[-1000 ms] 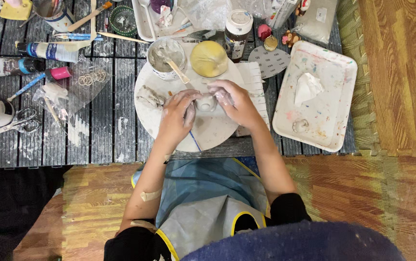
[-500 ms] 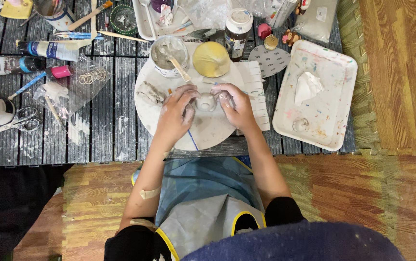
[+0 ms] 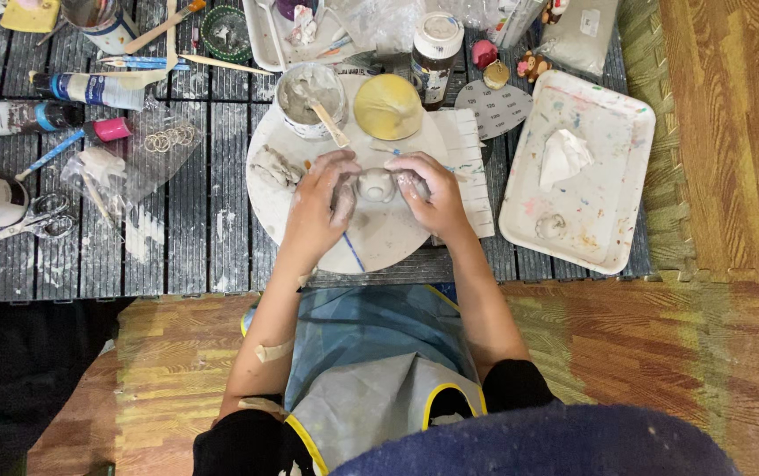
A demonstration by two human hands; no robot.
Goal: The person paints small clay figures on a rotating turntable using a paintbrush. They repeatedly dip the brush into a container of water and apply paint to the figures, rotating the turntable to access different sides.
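The person wears a pale blue-grey apron (image 3: 370,353) with yellow piping along its lower edge, over dark short sleeves (image 3: 512,385) that end above the elbows. A small tan plaster (image 3: 272,351) sits on the left forearm, at eight o'clock from the apron. Both hands, the left hand (image 3: 322,207) and right hand (image 3: 428,196), look smeared with grey, probably wet clay.

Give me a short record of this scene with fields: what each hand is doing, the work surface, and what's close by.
left hand: on the left side of the small clay piece
right hand: on its right side
surface: round white board
behind: cup of grey slip with a stick, yellow sponge
right: paint-stained white tray
far left: scissors
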